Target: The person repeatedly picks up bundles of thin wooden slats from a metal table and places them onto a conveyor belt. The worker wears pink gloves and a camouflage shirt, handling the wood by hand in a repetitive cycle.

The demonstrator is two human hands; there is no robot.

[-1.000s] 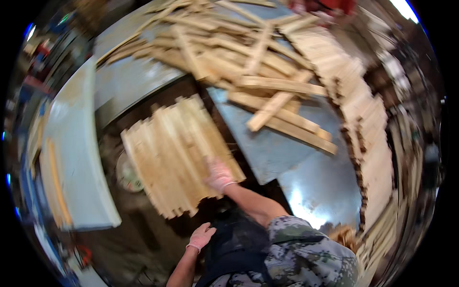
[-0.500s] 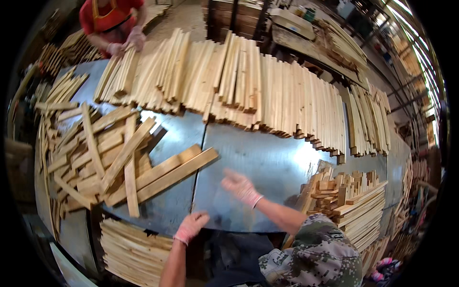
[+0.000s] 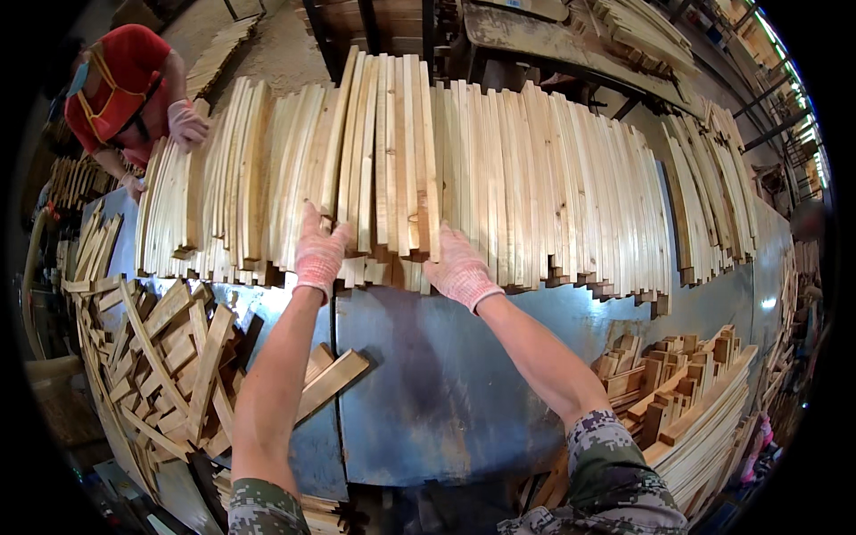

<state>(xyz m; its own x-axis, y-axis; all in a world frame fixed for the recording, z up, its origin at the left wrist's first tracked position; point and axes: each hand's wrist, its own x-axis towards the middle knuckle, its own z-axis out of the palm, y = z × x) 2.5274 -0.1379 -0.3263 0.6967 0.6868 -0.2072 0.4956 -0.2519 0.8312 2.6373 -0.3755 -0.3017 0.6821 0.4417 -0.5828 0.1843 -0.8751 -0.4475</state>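
A bundle of pale wooden strips (image 3: 388, 160) lies on top of a long row of similar strips, their near ends toward me. My left hand (image 3: 321, 254), in a pinkish-white knit glove, reaches to the bundle's near left corner with fingers stretched and thumb apart. At the near right corner, my right hand (image 3: 462, 270) in a matching glove has its fingers extended along the outermost strip. Both hands are open, one on each side of the bundle. Whether the fingertips press on the wood is hard to see.
A jumbled pile of short boards (image 3: 178, 357) lies left on the metal table (image 3: 428, 392). Stacked strips and blocks (image 3: 687, 383) stand at the right. A co-worker in a red top (image 3: 134, 89) handles strips at the far left. Another strip stack (image 3: 709, 196) lies far right.
Both my hands have moved forward from near the table's front edge to the bundle's near end. The view has shifted, and the co-worker now leans over the left strips with hands apart.
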